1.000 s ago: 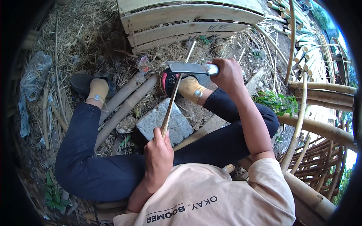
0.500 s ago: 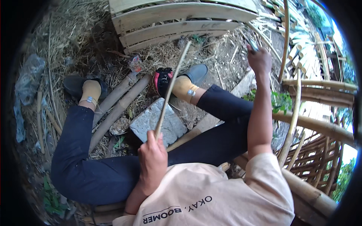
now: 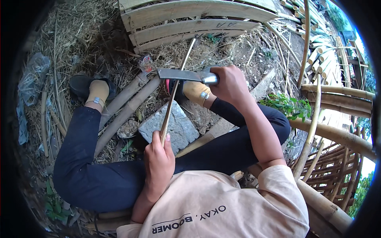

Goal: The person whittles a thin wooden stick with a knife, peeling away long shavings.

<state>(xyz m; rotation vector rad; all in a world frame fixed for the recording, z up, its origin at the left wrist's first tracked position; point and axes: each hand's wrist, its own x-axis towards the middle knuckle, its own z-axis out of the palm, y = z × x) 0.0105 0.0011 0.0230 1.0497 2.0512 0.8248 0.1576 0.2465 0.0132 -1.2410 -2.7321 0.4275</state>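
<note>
My left hand (image 3: 159,159) is closed round the lower end of a long, thin bamboo strip (image 3: 171,102), which slants up and away from me. In my right hand (image 3: 231,84) is the metal handle of a broad-bladed knife (image 3: 179,74). Its flat blade points left and crosses the strip above the middle; whether the edge has cut into it I cannot tell. Beneath the strip lies a squarish grey stone block (image 3: 168,123), between my legs. A pink and black object beside my right foot is mostly hidden behind the blade and strip.
A slatted wooden crate (image 3: 198,23) stands ahead. Two poles (image 3: 126,115) lie left of the stone. Cut bamboo (image 3: 323,61) is piled at the far right, behind a bamboo frame (image 3: 337,135). A crumpled plastic bag (image 3: 33,77) lies at the left on straw-strewn ground.
My right hand has swung in from the far right with the knife, bringing the blade across the bamboo strip. My left hand keeps its grip with little movement.
</note>
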